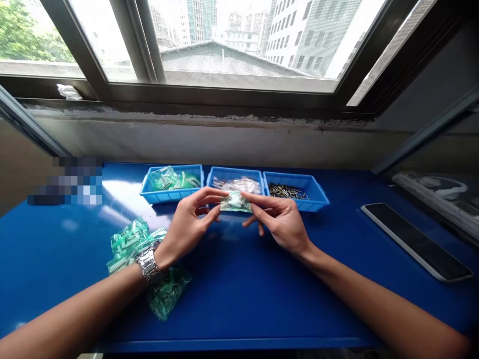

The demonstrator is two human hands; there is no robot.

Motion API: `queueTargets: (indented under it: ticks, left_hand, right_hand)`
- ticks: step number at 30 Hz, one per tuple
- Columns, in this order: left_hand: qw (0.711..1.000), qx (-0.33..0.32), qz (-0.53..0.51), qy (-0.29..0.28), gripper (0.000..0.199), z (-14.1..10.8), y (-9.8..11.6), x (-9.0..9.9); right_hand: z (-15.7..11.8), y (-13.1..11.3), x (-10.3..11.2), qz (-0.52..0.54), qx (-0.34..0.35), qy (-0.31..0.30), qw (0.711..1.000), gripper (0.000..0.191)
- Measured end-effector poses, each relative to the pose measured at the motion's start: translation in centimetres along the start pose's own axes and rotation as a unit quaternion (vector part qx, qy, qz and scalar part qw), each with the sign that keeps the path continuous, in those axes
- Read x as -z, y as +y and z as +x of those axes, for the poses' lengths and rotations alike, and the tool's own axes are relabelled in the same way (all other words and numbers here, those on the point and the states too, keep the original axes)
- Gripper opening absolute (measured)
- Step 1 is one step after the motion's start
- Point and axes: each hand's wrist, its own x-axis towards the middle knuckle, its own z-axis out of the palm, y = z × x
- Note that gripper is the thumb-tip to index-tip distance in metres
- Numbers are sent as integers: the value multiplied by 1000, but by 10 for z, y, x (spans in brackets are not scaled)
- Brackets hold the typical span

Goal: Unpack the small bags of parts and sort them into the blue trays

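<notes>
A small green-tinted clear plastic bag (235, 202) is stretched between my two hands, above the table and in front of the middle bin. My left hand (192, 219) pinches its left end between thumb and forefinger. At the other end, the thumb and forefinger of my right hand (280, 219) grip it the same way, other fingers loosely curled. Something pale shows inside, too small to name. Under and beside my left wrist lie several similar green bags (129, 239), partly hidden by the forearm. Another green bag (168, 291) lies nearer the front edge.
Three blue bins stand in a row at the back: a left bin (144, 192) with green bags, a middle bin (209, 180) with clear bags, a right bin (318, 197) with dark and brass-coloured screw-like pieces. A phone (415, 242) lies right on the blue table (239, 309).
</notes>
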Motion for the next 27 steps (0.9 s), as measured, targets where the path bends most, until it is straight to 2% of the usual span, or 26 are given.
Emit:
queueTargets:
  ticks: [16,18,23,27]
  left_hand:
    - [997,-46,55,19,21,0,-1,1]
    - [999,-22,39,14,18,0,0,1]
    - [996,78,-31,-41,38,1,1,-1]
    - [992,99,-60,-49,39,3,0,0]
  right_hand:
    - [-1,-1,1,-12,5,-2,1000,37]
    - [-2,-3,1,-15,-1,-10,1000,31]
    - [-3,-11,2,-44,-23,-27,998,33]
    - [-3,-13,2,-57,-28,-21,998,33]
